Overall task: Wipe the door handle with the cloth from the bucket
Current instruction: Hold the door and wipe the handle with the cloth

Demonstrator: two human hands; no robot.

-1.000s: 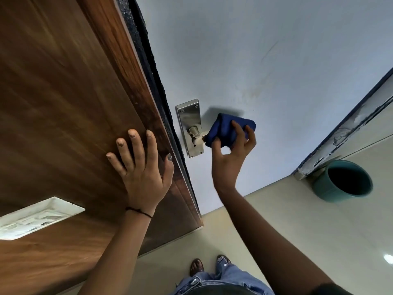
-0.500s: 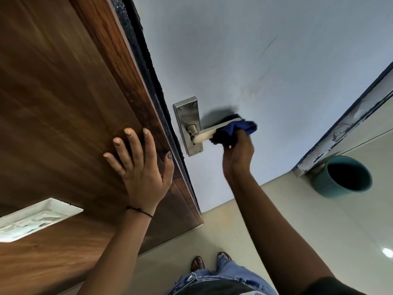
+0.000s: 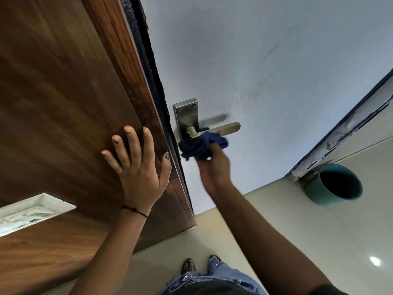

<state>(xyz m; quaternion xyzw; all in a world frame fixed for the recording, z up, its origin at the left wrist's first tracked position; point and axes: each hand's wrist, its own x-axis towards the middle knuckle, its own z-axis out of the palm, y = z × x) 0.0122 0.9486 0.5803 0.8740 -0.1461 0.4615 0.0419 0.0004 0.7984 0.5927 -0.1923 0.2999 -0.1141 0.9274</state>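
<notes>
Pale door [image 3: 265, 60]. Right hand [image 3: 214, 167] clenches soft, light cloth [image 3: 197, 145] under handle [image 3: 221, 128]; bunched grip suits. Left hand [image 3: 136, 167] flat, released.

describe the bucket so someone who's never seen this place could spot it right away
Start at the pale door with the metal lever handle, then follow the door's bottom edge to the right to the chipped, peeling frame at the floor. The bucket sits right at the foot of that frame on the cream floor. It is the only teal round thing in view, with a dark inside.
</notes>
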